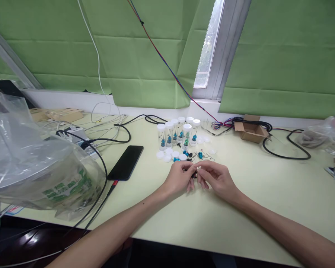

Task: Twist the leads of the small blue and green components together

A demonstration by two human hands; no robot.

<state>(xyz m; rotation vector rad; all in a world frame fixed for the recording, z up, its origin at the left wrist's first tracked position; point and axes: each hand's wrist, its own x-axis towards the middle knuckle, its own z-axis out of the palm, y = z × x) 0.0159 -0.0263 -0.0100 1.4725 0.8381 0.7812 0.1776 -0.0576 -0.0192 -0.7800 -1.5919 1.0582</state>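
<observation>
My left hand point(180, 176) and my right hand point(219, 180) meet over the table, fingertips almost touching. Each is closed in a pinch, and whatever lies between the fingers is too small to make out. A small dark part point(194, 174) shows between them, partly hidden by the fingers. Just beyond my hands lie loose teal-blue pieces point(200, 155) with thin metal pins, along with several white round caps point(167, 158). Behind these stand several clear tubes point(187, 139) with white lids, holding blue or green pieces with pins.
A black phone point(126, 162) lies left of my hands, near a red-tipped cable point(114, 183). Farther left sits a large plastic bag point(44, 163). Black cables point(123, 130) run along the back. An open cardboard box point(251, 131) stands at right, with a clear bag point(318, 134) beyond it.
</observation>
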